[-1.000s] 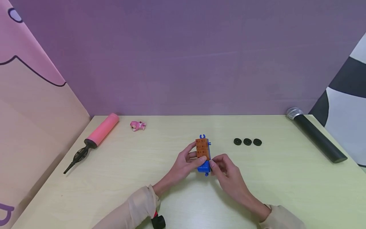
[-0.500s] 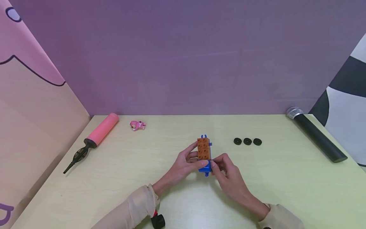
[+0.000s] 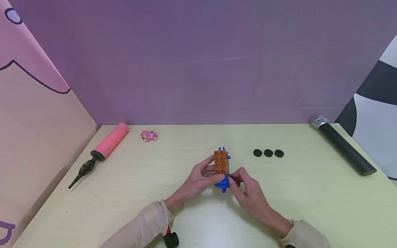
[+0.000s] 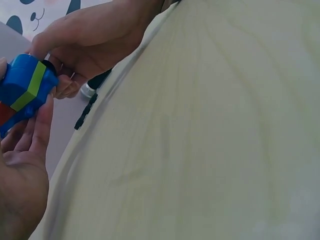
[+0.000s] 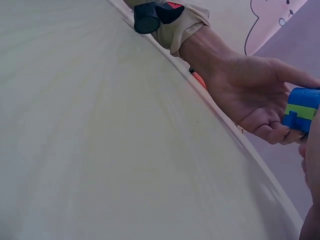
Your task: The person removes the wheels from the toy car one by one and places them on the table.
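A blue toy train car topped with orange studded blocks is held above the table by my left hand, thumb on the near end, fingers along the far side. Small blue hooks stick out of its ends, and a blue peg from its right side. The left wrist view shows a green band on the blue body. At the near right side, my right hand pinches a small black wheel against the car; the fingers mostly hide it.
Three black wheels lie in a row right of the car. A microphone is farther right. A pink pump and a small pink bear figure lie at the left. A purple panel stands behind the table.
The car has shifted slightly right and straightened in my left hand. My right fingers have moved a little at its side, with the index finger bent more.
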Demonstrator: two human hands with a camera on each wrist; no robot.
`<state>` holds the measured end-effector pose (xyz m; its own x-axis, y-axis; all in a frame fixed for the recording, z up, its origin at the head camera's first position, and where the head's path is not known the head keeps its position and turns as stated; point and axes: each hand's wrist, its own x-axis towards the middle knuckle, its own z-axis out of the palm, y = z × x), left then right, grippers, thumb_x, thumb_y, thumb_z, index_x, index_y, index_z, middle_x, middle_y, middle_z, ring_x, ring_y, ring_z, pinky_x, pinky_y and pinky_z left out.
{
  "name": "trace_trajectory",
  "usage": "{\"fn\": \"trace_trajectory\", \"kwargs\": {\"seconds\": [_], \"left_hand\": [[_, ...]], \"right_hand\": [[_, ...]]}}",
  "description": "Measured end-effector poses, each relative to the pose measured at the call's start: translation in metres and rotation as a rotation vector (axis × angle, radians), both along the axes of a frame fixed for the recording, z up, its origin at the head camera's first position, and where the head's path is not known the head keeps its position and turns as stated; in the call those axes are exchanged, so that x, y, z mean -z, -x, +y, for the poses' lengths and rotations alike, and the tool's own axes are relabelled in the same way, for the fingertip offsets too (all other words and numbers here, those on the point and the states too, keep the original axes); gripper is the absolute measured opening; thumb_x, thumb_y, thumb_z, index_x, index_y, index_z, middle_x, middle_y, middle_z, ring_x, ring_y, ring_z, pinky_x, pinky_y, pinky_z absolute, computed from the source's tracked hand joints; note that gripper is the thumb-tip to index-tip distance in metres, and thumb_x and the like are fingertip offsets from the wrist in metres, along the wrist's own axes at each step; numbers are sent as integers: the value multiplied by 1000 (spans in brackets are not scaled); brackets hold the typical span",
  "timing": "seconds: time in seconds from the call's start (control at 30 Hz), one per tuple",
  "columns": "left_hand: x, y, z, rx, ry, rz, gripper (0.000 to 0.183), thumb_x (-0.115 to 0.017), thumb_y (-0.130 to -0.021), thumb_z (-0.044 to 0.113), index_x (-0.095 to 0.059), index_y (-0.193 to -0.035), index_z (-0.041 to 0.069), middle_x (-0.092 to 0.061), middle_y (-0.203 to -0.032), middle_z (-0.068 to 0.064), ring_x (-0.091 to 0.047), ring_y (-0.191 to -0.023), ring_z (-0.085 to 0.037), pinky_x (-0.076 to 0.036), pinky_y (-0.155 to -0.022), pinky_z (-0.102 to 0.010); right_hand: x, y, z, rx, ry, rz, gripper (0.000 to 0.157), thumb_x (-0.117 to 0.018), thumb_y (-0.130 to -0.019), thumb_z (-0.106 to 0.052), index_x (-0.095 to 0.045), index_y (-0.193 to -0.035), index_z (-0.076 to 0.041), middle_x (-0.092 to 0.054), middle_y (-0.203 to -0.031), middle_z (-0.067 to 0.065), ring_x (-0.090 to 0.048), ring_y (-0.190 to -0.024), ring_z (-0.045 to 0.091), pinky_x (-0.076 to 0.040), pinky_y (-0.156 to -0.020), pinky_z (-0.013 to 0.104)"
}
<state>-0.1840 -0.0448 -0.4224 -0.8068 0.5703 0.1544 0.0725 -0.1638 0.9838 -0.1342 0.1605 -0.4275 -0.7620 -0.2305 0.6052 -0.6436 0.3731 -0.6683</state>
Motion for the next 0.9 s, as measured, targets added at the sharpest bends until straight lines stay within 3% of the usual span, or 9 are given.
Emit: {"fn": "trace_trajectory", "kwargs": {"seconds": [0.23,0.33,0.63,0.9], "left_hand": [[1,1,-1,-11,-45,26,92,-75,-95,44,-26,-164,7,-65,-131,-23,-66,-118,-30,-54,-99,-42],[1,1,-1,-23,-40,35,92,-76,-94,43,-27,-164,7,-65,-131,-22,-66,-118,-28,-54,-100,-41],[0,0,-1,-6,-12,37,94,-76,-94,43,-26,-163,5,-63,-134,-23,-65,-119,-29,-53,-100,-42],[0,-1,-1,22,-17,15,92,-76,-95,40,-26,-164,7,-63,-135,-23,-65,-121,-30,-54,-99,-42]], "right_hand": [[-1,-2,0,-16,47,-135,14,-58,-102,5,-55,-114,-2,-71,-98,-2,-68,-84,15,-55,-79,29],[0,-1,0,-29,55,-143,14,-57,-102,5,-54,-115,-1,-72,-98,-1,-69,-84,16,-55,-83,29],[5,2,3,-43,0,16,22,-61,-94,14,-55,-108,-2,-68,-83,-1,-58,-73,10,-47,-63,24],[7,7,7,-61,-65,151,20,-63,-91,11,-56,-103,-3,-63,-85,-5,-55,-74,7,-48,-61,24]]}}
